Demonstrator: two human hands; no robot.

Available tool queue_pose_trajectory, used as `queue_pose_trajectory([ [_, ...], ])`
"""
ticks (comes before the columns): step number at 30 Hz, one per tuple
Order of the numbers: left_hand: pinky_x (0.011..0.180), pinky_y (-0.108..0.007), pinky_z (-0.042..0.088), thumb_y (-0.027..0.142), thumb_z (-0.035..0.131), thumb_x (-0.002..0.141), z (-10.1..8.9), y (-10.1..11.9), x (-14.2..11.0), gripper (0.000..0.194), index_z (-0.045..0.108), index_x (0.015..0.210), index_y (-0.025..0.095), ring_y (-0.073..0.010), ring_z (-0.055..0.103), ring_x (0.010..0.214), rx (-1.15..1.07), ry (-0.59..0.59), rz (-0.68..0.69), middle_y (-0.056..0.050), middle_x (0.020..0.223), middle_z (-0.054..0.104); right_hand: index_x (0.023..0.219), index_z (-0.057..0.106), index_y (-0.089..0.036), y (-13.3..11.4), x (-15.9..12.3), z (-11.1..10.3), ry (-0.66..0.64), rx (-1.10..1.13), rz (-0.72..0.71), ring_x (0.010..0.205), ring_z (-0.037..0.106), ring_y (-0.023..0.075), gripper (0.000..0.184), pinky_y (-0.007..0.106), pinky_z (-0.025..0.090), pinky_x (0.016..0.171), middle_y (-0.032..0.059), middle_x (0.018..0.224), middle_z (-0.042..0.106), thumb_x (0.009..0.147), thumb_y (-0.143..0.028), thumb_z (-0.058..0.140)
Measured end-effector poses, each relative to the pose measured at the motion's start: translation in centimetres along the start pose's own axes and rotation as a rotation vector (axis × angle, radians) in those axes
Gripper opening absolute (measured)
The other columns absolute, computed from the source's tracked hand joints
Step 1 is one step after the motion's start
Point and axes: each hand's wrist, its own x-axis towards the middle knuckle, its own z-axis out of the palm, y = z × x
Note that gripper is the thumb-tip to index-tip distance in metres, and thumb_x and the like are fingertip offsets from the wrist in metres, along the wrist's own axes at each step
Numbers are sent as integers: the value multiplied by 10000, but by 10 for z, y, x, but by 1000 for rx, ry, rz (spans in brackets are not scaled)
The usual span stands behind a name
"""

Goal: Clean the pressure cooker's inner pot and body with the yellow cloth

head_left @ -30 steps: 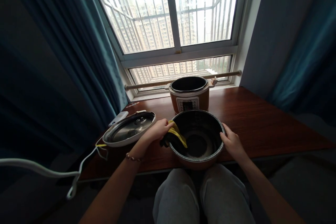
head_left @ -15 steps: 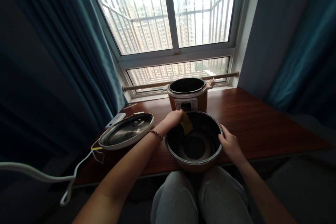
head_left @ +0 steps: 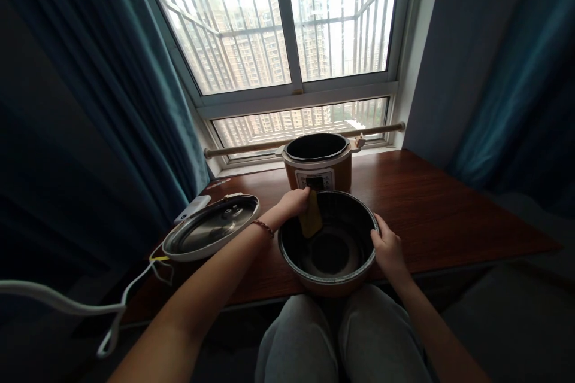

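A round inner pot [head_left: 338,251], dark inside with a worn light rim, rests tilted toward me at the table's front edge, just above my knees. My right hand [head_left: 387,244] grips its right rim, thumb over the edge and fingers outside. At the far left of the rim, my left hand [head_left: 296,202] is closed on a yellow cloth [head_left: 311,218], which hangs down against the inside wall of the pot. Behind the pot stands the rice cooker body [head_left: 318,164], its top uncovered and its control panel facing me.
The cooker's lid [head_left: 211,228] lies with its shiny inner side up on the left of the brown table [head_left: 431,203]. A white device [head_left: 192,209] sits behind it. White cords [head_left: 67,306] run off the left edge. A barred window [head_left: 291,24] and blue curtains surround the table.
The yellow cloth has shifted slightly left and lower along the pot's inner wall. My right hand keeps its hold on the rim. The whole view has moved slightly.
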Motion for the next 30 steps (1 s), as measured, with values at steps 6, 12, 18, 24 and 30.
queue_pose_trajectory([
  [6, 702, -309, 458, 253, 490, 767, -5, -17, -44, 249, 497, 990, 142, -268, 624, 890, -1, -61, -125, -153, 970, 637, 1288, 465, -93, -3, -1, -1, -14, 1, 11, 1026, 581, 238, 546, 327, 449, 857, 132, 1097, 627, 804, -289, 307],
  [12, 663, -288, 446, 340, 563, 723, -18, -5, -95, 366, 514, 1006, 113, -271, 627, 863, -113, -135, -263, -164, 949, 646, 1281, 476, -112, 1, -1, 1, 18, 53, 10, 1057, 564, 232, 530, 329, 438, 877, 120, 1128, 614, 807, -294, 323],
  [18, 635, -261, 436, 388, 552, 739, -31, 17, -138, 587, 440, 1276, 179, -243, 637, 802, -312, -95, -199, -102, 899, 667, 1277, 481, -118, 0, -2, 1, 18, 47, 6, 1020, 581, 234, 524, 338, 437, 876, 120, 1097, 628, 803, -279, 327],
  [24, 474, -235, 439, 503, 418, 813, -26, 52, -171, 427, 593, 1032, 181, -172, 621, 553, -872, -353, -113, -46, 716, 663, 1257, 503, -142, 0, -3, 0, 35, 73, 5, 1038, 573, 231, 507, 339, 431, 891, 105, 1105, 626, 798, -290, 345],
  [30, 591, -272, 497, 453, 541, 783, 2, 89, -181, 472, 427, 1133, 157, -194, 666, 683, -1495, -466, -136, -71, 764, 678, 1251, 502, -125, -2, -4, -1, 13, 92, 15, 1072, 554, 238, 510, 351, 415, 922, 117, 1131, 613, 795, -298, 352],
])
